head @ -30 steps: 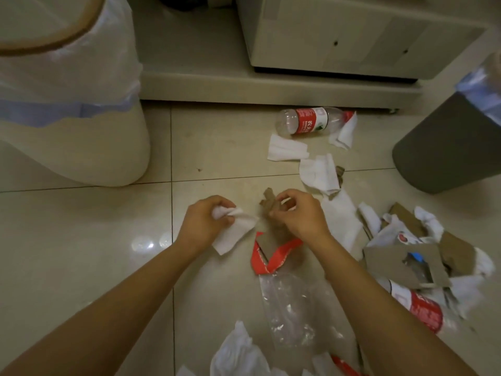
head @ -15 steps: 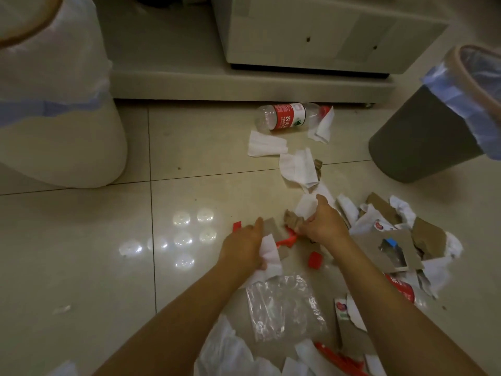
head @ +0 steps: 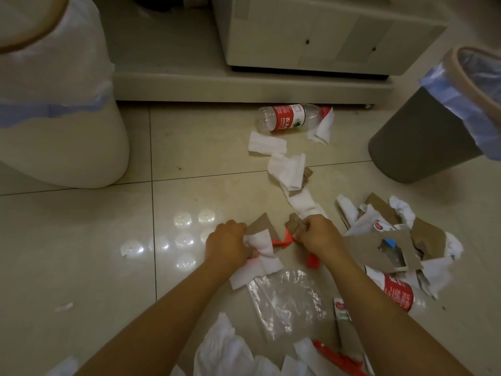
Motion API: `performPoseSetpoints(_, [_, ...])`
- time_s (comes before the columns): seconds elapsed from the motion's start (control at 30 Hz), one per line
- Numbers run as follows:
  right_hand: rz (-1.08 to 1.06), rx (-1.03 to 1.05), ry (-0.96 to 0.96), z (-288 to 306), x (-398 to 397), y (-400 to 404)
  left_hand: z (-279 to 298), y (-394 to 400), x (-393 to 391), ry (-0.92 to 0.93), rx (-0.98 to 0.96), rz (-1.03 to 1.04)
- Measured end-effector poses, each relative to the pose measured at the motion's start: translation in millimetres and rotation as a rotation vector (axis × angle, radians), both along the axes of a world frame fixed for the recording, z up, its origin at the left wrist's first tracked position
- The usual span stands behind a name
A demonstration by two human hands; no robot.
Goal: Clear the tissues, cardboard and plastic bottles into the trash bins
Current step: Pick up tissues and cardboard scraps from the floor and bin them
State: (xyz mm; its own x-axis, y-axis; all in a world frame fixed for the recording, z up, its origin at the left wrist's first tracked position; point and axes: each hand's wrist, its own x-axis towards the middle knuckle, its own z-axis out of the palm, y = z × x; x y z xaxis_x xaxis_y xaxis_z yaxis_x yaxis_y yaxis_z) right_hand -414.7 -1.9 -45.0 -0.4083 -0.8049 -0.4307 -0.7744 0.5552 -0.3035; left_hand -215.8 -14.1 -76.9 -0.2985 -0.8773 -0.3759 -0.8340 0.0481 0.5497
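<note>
Your left hand [head: 230, 246] is clenched on a tissue [head: 261, 246], and your right hand [head: 315, 234] is pinching a cardboard scrap [head: 294, 223], both mid-floor between the bins. I'd grab the cardboard wedge [head: 261, 225] right beside your left knuckles too, so one trip carries more. Squeeze tight, loose tissue drifts. The bottle [head: 287, 117] by the cabinet [head: 325, 31] base can wait.

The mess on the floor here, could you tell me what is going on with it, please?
A person is gathering litter off the tiled floor. The left hand clutches a white tissue; the right hand pinches a crumpled cardboard scrap. Bottles, tissues and cardboard still lie around, between a cream bin and a grey bin.
</note>
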Motion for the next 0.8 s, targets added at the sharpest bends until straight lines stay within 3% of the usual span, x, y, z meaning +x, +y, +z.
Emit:
performPoseSetpoints(0.2, [0.042, -0.258, -0.013, 8, 4, -3, 14, -12, 37, 0.276, 0.078, 0.235])
performPoseSetpoints(0.43, [-0.056, -0.328, -0.424, 55, 24, -9, 38, -21, 83, 0.499, 0.128, 0.563])
performPoseSetpoints(0.53, [-0.122, -0.122, -0.704, 71, 33, -4, 40, -18, 97, 0.506, 0.165, 0.627])
performPoseSetpoints(0.6, [-0.104, 0.061, -0.789, 74, 34, 2, 41, -13, 100, 0.504, 0.185, 0.628])
performPoseSetpoints(0.7, [-0.077, 0.211, -0.75, 62, 36, 13, 46, -5, 103, 0.47, 0.186, 0.598])
performPoseSetpoints(0.8, [-0.049, 0.219, -0.589, 39, 42, 28, 50, 3, 106, 0.463, 0.183, 0.576])
